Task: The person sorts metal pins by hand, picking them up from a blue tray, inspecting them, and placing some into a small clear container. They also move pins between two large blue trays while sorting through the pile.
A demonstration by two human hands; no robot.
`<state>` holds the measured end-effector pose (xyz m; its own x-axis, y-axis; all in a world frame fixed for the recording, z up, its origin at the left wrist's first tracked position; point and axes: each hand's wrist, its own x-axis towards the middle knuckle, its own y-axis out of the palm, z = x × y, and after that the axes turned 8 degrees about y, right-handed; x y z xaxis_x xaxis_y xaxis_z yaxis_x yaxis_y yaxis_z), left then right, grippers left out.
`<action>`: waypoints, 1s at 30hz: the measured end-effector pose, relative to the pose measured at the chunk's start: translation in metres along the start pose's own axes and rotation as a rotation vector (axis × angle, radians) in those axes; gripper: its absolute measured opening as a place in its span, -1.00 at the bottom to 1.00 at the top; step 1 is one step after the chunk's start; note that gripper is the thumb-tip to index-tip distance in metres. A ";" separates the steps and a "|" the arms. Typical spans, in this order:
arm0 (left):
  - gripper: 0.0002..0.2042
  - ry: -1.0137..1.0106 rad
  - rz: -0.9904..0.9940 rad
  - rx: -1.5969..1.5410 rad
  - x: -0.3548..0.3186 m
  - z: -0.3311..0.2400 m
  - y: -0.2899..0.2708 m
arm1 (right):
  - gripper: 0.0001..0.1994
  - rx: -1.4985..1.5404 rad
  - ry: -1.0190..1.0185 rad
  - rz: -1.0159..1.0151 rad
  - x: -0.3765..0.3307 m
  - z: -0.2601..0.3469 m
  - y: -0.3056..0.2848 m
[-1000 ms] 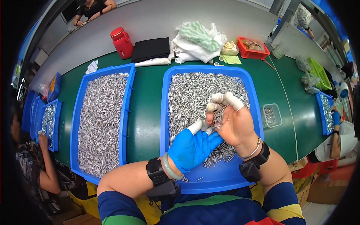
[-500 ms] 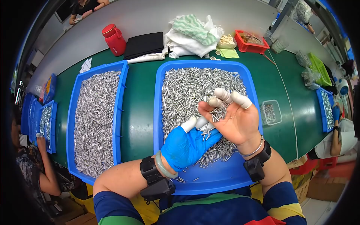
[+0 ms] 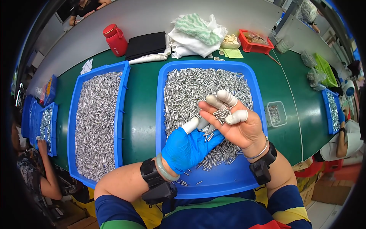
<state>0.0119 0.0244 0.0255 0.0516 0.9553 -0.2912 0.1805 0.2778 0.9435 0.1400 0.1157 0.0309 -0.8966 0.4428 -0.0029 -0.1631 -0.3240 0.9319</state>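
Note:
Over a blue tray (image 3: 228, 179) heaped with small silver metal pins (image 3: 185, 89), my two hands meet. My left hand (image 3: 185, 150) wears a blue glove with pale finger covers; it is cupped palm up, with a few pins (image 3: 208, 134) lying on its fingers. My right hand (image 3: 244, 128) has white covers on several fingers and is also turned palm up. Its fingers curl around a small bunch of pins (image 3: 222, 114), and its thumb bends in beside them. The right hand's fingertips sit just above the left hand's fingers, which they partly hide.
Left of me stands a second blue tray (image 3: 125, 82) full of pins. A small clear box (image 3: 283, 123) with pins is at the right. Behind are a red flask (image 3: 115, 41), black cloth (image 3: 146, 45), white cloths (image 3: 187, 44) and a red bin (image 3: 253, 46). Co-workers sit on both sides.
My right thumb has bent inward toward the pins, and the right fingers have tilted slightly left. The left hand has shifted very little.

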 end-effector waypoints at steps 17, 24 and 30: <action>-0.68 0.019 0.002 -0.008 -0.001 0.001 -0.003 | -0.41 0.009 -0.017 0.001 0.000 -0.002 0.000; -0.68 -0.013 0.012 -0.005 0.000 0.001 0.000 | -0.42 0.065 -0.044 0.044 -0.001 0.001 -0.002; -0.69 -0.012 -0.012 -0.015 0.001 0.001 -0.001 | -0.42 0.052 -0.029 0.057 0.000 0.001 -0.001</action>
<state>0.0122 0.0246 0.0241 0.0613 0.9505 -0.3046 0.1664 0.2912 0.9421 0.1408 0.1162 0.0306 -0.8913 0.4493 0.0607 -0.0895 -0.3057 0.9479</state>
